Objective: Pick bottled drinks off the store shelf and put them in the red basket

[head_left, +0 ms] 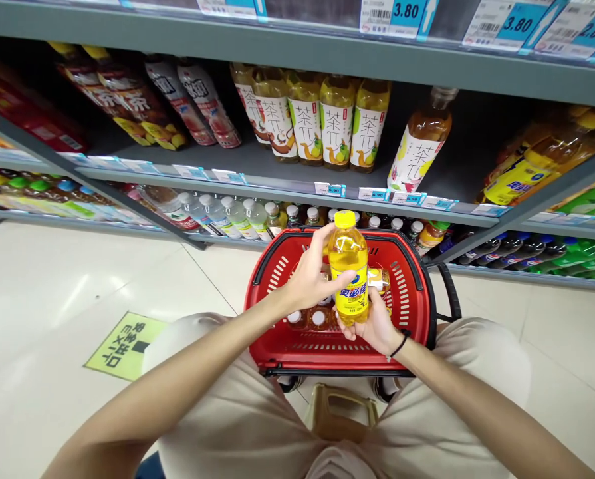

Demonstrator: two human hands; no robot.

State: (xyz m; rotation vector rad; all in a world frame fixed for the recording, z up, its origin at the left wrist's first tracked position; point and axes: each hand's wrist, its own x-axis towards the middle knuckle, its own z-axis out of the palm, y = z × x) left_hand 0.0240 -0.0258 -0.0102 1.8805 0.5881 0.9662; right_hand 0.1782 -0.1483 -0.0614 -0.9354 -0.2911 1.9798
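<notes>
A yellow bottle (pixel 348 266) with a yellow cap is held upright over a red basket (pixel 264 339). My left hand (pixel 313 273) wraps round its left side, the thumb lying across the front by the label. From below and the right, my right hand (pixel 371 326) supports the bottle's lower part; a dark band is on that wrist. Inside the basket, partly hidden by my hands, lie several bottles, among them white-capped ones (pixel 318 319) on the left and one with a white label (pixel 377 279) on the right.
Ahead stands a grey shelf (pixel 277 169) with tea bottles (pixel 304 123), a single tea bottle (pixel 419 146) and yellow-labelled bottles (pixel 524 174) at the right. The basket's black handle (pixel 449 293) sticks out rightward. A yellow-green floor sign (pixel 122 346) lies at the left.
</notes>
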